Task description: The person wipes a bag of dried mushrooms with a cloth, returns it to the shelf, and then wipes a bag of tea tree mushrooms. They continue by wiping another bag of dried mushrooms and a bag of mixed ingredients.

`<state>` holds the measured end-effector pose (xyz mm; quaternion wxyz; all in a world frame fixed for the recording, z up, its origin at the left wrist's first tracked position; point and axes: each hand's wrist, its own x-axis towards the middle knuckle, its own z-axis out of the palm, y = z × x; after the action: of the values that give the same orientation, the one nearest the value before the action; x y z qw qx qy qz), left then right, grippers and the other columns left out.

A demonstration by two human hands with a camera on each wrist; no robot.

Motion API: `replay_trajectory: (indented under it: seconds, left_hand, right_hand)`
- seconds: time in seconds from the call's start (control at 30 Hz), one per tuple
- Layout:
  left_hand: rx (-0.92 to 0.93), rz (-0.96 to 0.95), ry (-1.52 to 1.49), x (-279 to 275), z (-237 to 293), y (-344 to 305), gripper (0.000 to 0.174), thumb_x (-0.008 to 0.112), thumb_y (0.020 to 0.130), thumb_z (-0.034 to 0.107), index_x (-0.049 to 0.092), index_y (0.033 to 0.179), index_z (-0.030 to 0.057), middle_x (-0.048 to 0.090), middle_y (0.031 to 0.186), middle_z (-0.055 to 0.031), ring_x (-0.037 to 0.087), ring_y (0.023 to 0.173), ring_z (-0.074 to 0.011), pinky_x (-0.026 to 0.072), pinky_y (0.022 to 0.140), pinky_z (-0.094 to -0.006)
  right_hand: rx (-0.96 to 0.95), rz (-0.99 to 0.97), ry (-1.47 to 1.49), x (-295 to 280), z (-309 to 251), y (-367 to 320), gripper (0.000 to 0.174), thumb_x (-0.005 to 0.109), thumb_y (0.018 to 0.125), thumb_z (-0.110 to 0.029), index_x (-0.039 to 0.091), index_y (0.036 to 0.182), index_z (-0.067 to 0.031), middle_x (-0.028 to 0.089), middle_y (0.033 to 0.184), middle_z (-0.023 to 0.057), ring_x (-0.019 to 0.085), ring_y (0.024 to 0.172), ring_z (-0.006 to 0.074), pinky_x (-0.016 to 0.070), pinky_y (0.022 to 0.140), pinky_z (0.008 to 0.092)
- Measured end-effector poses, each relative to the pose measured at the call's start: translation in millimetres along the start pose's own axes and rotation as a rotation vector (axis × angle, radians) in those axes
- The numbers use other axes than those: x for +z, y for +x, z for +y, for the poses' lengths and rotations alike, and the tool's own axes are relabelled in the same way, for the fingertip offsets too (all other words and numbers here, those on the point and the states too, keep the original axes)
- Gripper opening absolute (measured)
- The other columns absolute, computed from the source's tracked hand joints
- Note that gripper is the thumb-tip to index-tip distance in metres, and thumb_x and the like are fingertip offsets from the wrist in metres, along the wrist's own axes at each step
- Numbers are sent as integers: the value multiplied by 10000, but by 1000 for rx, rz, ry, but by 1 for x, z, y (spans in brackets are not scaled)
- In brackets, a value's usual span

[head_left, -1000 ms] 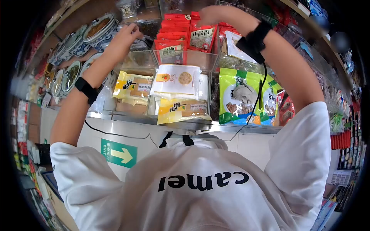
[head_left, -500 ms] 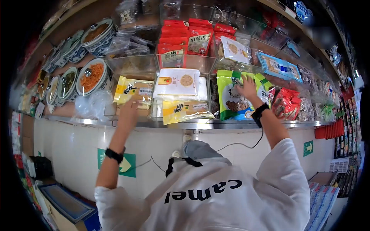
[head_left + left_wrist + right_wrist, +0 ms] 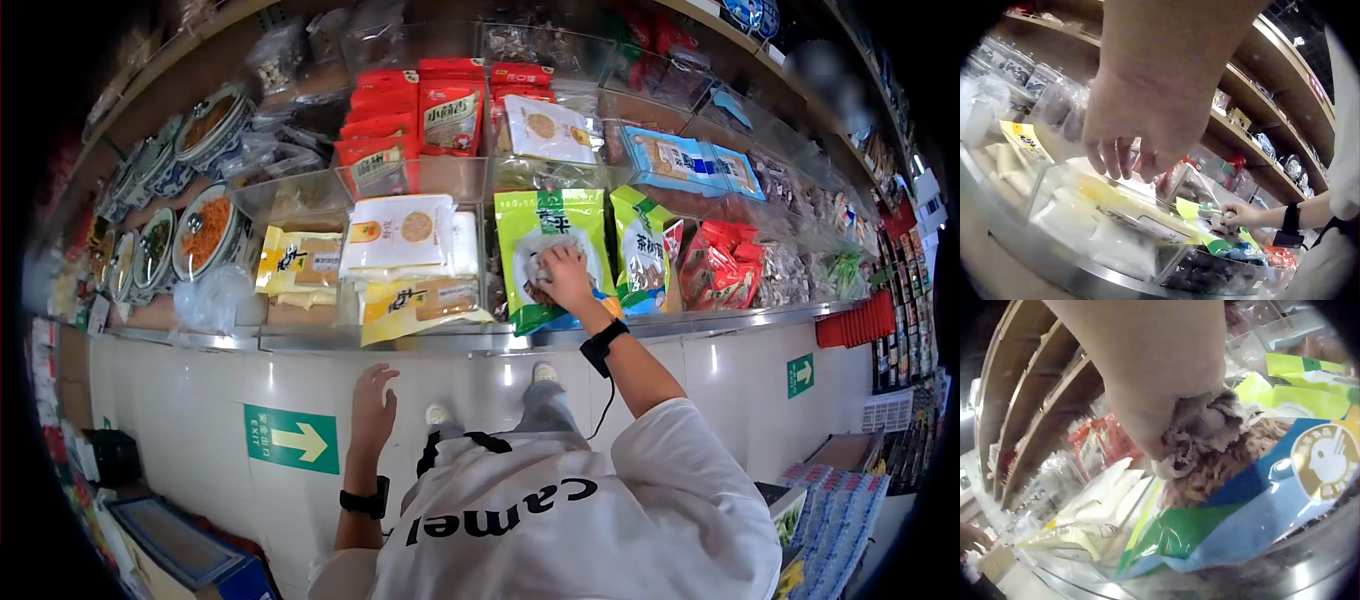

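Observation:
My right hand (image 3: 566, 277) rests on the front of a green bag (image 3: 550, 212) with a picture of grey mushroom on it. In the right wrist view, the right hand (image 3: 1160, 381) covers part of the bag (image 3: 1191, 531), and its fingertips are mostly hidden. Another green bag (image 3: 640, 245) stands just to the right. Holding nothing, my left hand (image 3: 373, 400) hangs with relaxed fingers in front of the counter, below a yellow packet (image 3: 420, 308). In the left wrist view, that left hand (image 3: 1147, 119) appears with its fingers pointing down.
White packets (image 3: 400, 235) lie left of the green bag, with red packets (image 3: 450, 115) behind them. Blue packets (image 3: 690, 165) and red ones (image 3: 720, 265) are to the right. Lidded bowls (image 3: 205, 235) stand at the left. A metal edge (image 3: 300, 340) runs along the counter's front.
My left hand has come back from the counter and lowered in front of it. The right hand first came down from the back onto the green bag, and is still on it. The view has shifted right.

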<state>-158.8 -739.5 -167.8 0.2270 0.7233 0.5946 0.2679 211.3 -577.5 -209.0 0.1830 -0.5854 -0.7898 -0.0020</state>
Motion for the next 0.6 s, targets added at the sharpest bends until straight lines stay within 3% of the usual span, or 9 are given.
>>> replay_trajectory:
  seconds: [0.2, 0.3, 0.37, 0.47, 0.53, 0.6]
  left_hand:
    - [37, 18, -1, 70, 92, 59, 325, 513, 707, -45, 532, 1015, 55, 520, 1088, -154, 468, 1055, -339, 370, 907, -405]
    - [134, 81, -12, 114, 144, 95, 360, 544, 695, -25, 530, 1046, 49, 524, 1089, -163, 483, 1028, -354, 380, 895, -405]
    - [203, -9, 16, 144, 172, 125, 387, 566, 692, 4, 528, 1074, 53, 521, 1109, -161, 482, 1041, -348, 392, 883, -415]
    - [175, -72, 15, 194, 178, 156, 444, 596, 685, 40, 517, 1121, 61, 501, 1148, -190, 472, 1061, -361, 400, 886, -419]
    - [173, -84, 119, 218, 174, 167, 497, 622, 688, 97, 503, 1171, 91, 454, 1205, -229, 440, 1101, -390, 399, 903, -428]
    - [129, -127, 200, 235, 170, 173, 513, 634, 694, 109, 495, 1187, 91, 412, 1233, -258, 428, 1111, -394, 375, 928, -426]
  right_hand:
    - [-48, 14, 341, -68, 15, -16, 351, 664, 595, -113, 439, 864, -110, 437, 860, 70, 445, 916, 276, 303, 766, 395]
    - [-124, -45, 496, -73, 39, -32, 376, 668, 598, -114, 436, 894, -103, 461, 917, 92, 446, 952, 292, 305, 773, 404]
    - [-144, -9, 492, -72, 61, -26, 400, 671, 596, -119, 437, 920, -99, 467, 949, 99, 442, 975, 297, 306, 793, 410]
    - [-37, 39, 397, -62, 96, 4, 546, 685, 618, -197, 434, 1090, -86, 470, 1059, 120, 424, 1053, 299, 287, 870, 444]
    - [163, 42, 425, -64, 116, 35, 498, 637, 683, -275, 472, 1109, -77, 465, 1087, 141, 401, 1073, 319, 261, 902, 466]
    - [103, 71, 360, -33, 139, 52, 503, 624, 690, -310, 485, 1115, -78, 461, 1101, 146, 392, 1077, 325, 257, 906, 471]
